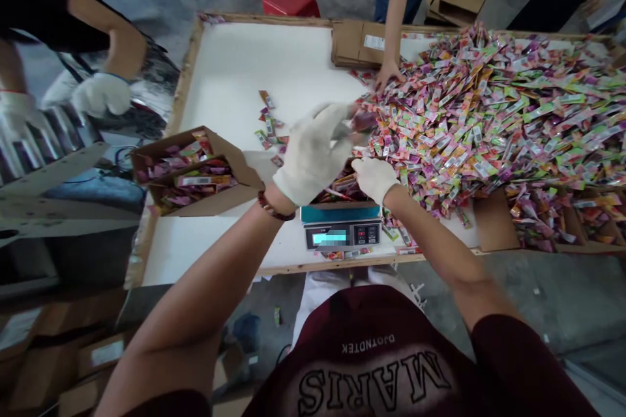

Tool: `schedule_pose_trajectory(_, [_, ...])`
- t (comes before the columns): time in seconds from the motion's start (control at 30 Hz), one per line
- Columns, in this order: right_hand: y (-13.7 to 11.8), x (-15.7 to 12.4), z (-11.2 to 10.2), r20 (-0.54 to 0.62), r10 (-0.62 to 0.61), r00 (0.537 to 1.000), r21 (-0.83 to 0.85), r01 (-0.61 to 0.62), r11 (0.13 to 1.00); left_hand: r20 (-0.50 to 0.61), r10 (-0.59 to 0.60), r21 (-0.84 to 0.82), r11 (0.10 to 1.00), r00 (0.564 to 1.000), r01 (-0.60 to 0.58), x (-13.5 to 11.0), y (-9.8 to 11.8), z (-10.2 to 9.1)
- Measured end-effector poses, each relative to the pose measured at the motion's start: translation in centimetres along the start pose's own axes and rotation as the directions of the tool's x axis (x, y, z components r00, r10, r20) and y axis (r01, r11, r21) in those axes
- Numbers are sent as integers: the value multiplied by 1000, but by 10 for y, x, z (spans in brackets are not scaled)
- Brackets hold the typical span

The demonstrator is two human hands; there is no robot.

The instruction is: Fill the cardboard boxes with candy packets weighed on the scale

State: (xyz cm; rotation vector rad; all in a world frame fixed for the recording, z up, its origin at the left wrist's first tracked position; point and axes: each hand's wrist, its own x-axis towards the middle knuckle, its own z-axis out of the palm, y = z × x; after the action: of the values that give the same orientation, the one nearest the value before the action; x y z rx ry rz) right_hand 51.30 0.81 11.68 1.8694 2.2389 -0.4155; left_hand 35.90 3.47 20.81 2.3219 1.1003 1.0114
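Note:
My left hand (315, 155), in a white glove with a beaded bracelet at the wrist, is over the left side of a small cardboard box. Blurred purple packets (362, 121) are between its fingers, beside the pile. My right hand (375, 178), also gloved, has its fingers curled over the box's right rim. The cardboard box (342, 204) holds several packets and sits on the teal plate of a digital scale (342, 234). The scale's display is lit; its digits are unreadable. My left hand hides part of the box.
A large heap of small packets (469, 111) covers the table's right side. Filled boxes stand left (205, 192) and right (496, 221). A co-worker's bare hand (388, 75) reaches into the heap by a cardboard stack (357, 43). Another person's gloved hands (102, 94) are by metal rollers.

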Motion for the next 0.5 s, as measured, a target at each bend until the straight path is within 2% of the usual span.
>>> schedule_pose_trajectory(0.1, [6, -4, -2, -84, -21, 996, 48, 25, 999, 37, 122, -158, 981, 992, -114, 3, 5, 4])
schedule_pose_trajectory(0.2, [36, -28, -12, -299, -66, 952, 185, 126, 975, -1, 46, -101, 994, 999, -46, -15, -5, -1])
schedule_pose_trajectory(0.27, [67, -50, -20, -484, -12, 875, 265, 160, 951, -53, -83, -54, 995, 995, 80, -39, -20, -12])
schedule_pose_trajectory(0.3, [85, -61, -23, -580, 55, 812, 294, 145, 945, -74, -151, -33, 988, 986, 149, -53, -28, -18])
schedule_pose_trajectory(0.37, [117, -80, -26, -732, 219, 645, 338, 65, 939, -107, -283, 9, 958, 953, 286, -85, -44, -29])
schedule_pose_trajectory(0.4, [129, -87, -26, -767, 283, 576, 361, 22, 932, -115, -349, 25, 935, 930, 354, -102, -52, -33])
schedule_pose_trajectory(0.43, [137, -92, -25, -781, 318, 538, 378, 1, 926, -117, -417, 37, 905, 901, 424, -119, -58, -36])
schedule_pose_trajectory(0.47, [139, -94, -23, -777, 315, 545, 383, 12, 924, -110, -487, 46, 869, 867, 494, -136, -64, -37])
schedule_pose_trajectory(0.5, [137, -94, -20, -761, 275, 588, 376, 54, 925, -97, -555, 50, 826, 826, 561, -151, -68, -38])
